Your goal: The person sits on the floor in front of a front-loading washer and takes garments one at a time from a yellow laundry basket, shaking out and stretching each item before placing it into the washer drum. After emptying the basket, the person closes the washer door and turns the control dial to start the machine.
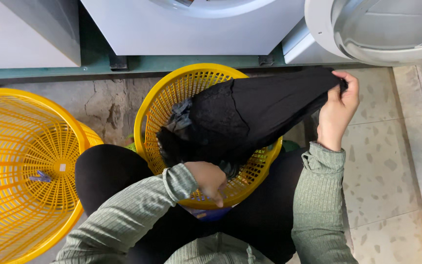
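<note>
A black garment [250,115] is stretched across a yellow plastic laundry basket [172,93] in front of my knees. My right hand [338,110] pinches the garment's far end, lifted up near the washing machine's open door [367,29]. My left hand [208,178] grips the garment's near end low over the basket's front rim, fingers curled into the cloth. Part of the garment has a lacy texture, and a grey piece bunches at its left side inside the basket.
A second yellow basket [20,171] stands at the left with a small purple clothes peg [40,177] inside. A white washing machine [191,29] sits on a green base ahead. Speckled floor tiles [382,171] lie to the right.
</note>
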Available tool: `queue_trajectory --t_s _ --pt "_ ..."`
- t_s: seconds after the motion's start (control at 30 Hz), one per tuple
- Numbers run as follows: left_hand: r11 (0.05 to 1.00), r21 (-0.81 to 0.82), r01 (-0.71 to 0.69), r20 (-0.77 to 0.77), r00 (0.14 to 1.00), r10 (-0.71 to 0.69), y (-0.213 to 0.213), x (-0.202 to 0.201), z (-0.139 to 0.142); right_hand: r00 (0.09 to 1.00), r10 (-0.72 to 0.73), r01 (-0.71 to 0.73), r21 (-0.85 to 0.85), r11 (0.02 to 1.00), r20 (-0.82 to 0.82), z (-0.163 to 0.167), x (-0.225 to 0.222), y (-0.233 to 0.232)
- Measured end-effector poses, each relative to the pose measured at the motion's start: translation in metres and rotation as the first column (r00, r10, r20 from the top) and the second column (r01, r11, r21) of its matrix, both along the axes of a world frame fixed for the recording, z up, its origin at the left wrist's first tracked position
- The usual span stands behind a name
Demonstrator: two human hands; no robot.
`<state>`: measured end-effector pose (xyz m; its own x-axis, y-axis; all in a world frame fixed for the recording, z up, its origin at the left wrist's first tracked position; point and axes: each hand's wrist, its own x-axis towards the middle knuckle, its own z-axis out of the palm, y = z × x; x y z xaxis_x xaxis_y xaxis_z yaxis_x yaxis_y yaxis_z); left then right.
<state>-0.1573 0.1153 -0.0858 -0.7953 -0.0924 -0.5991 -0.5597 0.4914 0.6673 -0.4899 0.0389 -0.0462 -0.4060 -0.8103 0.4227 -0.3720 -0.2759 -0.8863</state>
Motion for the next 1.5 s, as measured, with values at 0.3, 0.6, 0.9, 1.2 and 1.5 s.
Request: queue_trajectory --t_s 0.3,0.6,0.9,1.2,1.5 --pt "0.664 -0.653 -0.364 0.027 0.866 0.500 -0.044 0.014 -0.003 0.895 0.219 -0.220 -0.043 0.975 0.388 0.035 0.041 0.009" --pt "0.326 -0.485 -0.811 -0.538 0.571 0.621 -0.053 -0.013 0.001 0.182 0.787 -0.647 -0.530 0.548 0.590 0.052 0.070 0.047" --pt "0.386 -0.051 -0.921 -0.668 0.318 0.672 -0.090 -0.003 0.006 0.710 0.672 -0.689 0.404 0.601 0.211 0.049 0.039 0.018" --pt "0.601 0.320 -0.732 -0.814 0.112 0.570 -0.058 0.028 0.079 0.784 0.578 -0.453 0.428 0.782 -0.226 0.001 0.090 0.017" --pt "0.693 0.249 -0.676 -0.638 0.424 0.643 -0.079 0.074 0.107 0.936 0.335 -0.339 0.028 0.940 0.109 0.007 0.073 0.003"
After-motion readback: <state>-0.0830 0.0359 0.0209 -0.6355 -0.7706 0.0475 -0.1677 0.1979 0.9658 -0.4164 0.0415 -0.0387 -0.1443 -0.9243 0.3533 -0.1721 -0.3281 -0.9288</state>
